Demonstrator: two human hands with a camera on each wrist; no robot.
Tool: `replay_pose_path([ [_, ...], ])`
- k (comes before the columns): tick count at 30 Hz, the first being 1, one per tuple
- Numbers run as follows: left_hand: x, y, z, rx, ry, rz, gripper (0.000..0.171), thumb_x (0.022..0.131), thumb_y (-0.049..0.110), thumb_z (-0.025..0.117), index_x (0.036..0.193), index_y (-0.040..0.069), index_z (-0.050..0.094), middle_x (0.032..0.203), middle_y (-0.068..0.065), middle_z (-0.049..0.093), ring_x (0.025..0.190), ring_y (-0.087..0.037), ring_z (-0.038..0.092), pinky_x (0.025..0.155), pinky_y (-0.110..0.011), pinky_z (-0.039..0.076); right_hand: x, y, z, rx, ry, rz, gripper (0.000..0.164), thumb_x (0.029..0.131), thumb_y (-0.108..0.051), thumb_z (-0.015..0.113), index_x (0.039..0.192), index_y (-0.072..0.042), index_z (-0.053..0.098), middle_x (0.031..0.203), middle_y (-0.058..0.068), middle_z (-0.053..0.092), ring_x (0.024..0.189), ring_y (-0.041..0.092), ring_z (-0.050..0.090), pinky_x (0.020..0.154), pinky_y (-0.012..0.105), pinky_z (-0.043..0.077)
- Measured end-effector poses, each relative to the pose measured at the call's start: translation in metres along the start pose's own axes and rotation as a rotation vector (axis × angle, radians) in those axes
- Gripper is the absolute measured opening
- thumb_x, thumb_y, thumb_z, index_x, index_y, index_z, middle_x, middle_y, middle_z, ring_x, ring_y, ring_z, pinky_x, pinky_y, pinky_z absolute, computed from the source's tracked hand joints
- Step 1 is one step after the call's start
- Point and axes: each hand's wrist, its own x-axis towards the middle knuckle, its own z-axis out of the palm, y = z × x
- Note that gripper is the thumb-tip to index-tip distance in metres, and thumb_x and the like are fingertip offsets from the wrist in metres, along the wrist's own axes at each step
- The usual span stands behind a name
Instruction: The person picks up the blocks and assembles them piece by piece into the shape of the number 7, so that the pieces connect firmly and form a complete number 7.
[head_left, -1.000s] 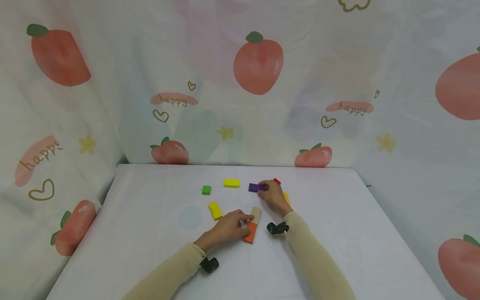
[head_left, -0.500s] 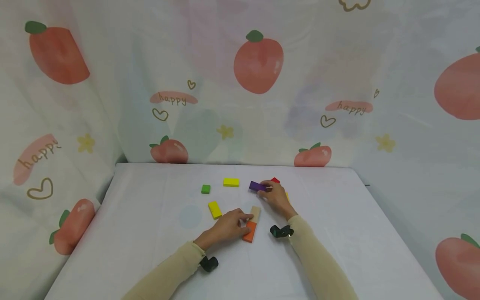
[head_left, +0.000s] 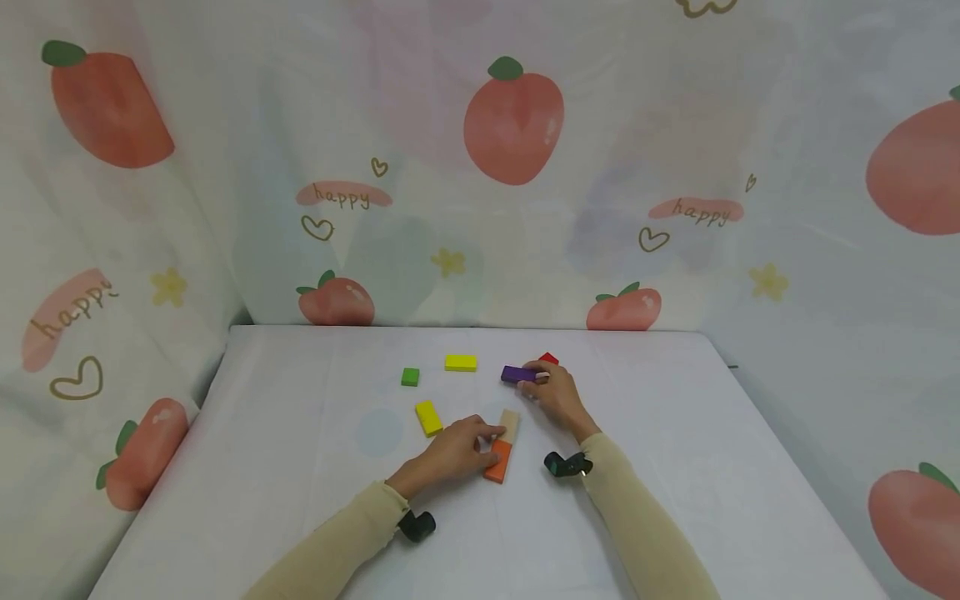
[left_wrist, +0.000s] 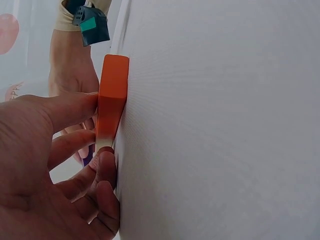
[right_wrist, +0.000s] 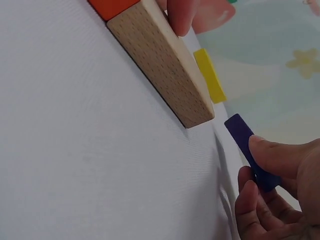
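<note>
In the head view my left hand (head_left: 456,451) is at an orange block (head_left: 498,464) and a plain wooden block (head_left: 510,424), which lie end to end on the table. In the left wrist view its thumb touches the orange block (left_wrist: 113,80), while the other fingers bend near the wooden one. Farther back, my right hand (head_left: 560,395) pinches a purple block (head_left: 517,374) between thumb and fingers. From the right wrist, the purple block (right_wrist: 241,131) appears tilted, beyond the end of the wooden block (right_wrist: 162,67) and apart from it.
A yellow block (head_left: 428,418) lies left of my left hand. Farther back are a green block (head_left: 410,377) and another yellow block (head_left: 461,362). Just behind my right hand a red block (head_left: 549,358) is partly hidden. Printed cloth (head_left: 480,250) stands behind the table.
My right hand has drawn the purple block slightly to the right, its tilt changing along the way. The yellow block beside that hand has become hidden. My left hand stays at the orange and wooden blocks.
</note>
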Motion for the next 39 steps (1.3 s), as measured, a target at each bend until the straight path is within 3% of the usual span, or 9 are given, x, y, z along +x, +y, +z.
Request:
replay_pose_path([
  [8,0.0003,-0.0011,0.0005,-0.005,-0.002,0.002,0.050,0.089,0.037,0.071,0.137,0.029,0.059,0.114,0.004,0.062,0.080,-0.007,0.051,0.066,-0.020,0.043,-0.0008,0.0022,-0.0011,0.052,-0.018,0.009,0.041,0.089,-0.020,0.072,0.128,-0.012,0.062,0.129,0.017,0.062,0.111,0.029,0.061,0.079,0.028,0.052],
  [21,0.0010,-0.0030,0.0022,-0.001,0.000,0.012,0.049,0.089,0.036,0.071,0.136,0.028,0.060,0.112,0.003,0.062,0.080,-0.008,0.051,0.066,-0.020,0.043,-0.0060,0.0014,0.0022,0.244,-0.053,0.039,0.047,0.093,-0.015,0.066,0.139,-0.014,0.055,0.134,0.019,0.054,0.101,0.019,0.064,0.075,0.022,0.053],
  [28,0.0012,0.0004,-0.0025,-0.001,-0.006,-0.012,0.049,0.090,0.037,0.070,0.138,0.029,0.058,0.113,0.004,0.061,0.081,-0.008,0.051,0.068,-0.019,0.044,-0.0019,-0.0006,0.0037,0.234,-0.033,0.100,0.049,0.096,-0.018,0.060,0.144,-0.024,0.050,0.135,0.015,0.053,0.090,0.019,0.060,0.074,0.023,0.050],
  [39,0.0006,0.0009,-0.0014,-0.001,-0.008,-0.014,0.050,0.089,0.035,0.071,0.137,0.029,0.059,0.112,0.004,0.061,0.081,-0.008,0.051,0.067,-0.020,0.044,-0.0056,-0.0011,0.0041,0.296,-0.037,0.097,0.049,0.099,-0.014,0.054,0.147,-0.022,0.047,0.127,0.014,0.051,0.081,0.016,0.053,0.068,0.023,0.044],
])
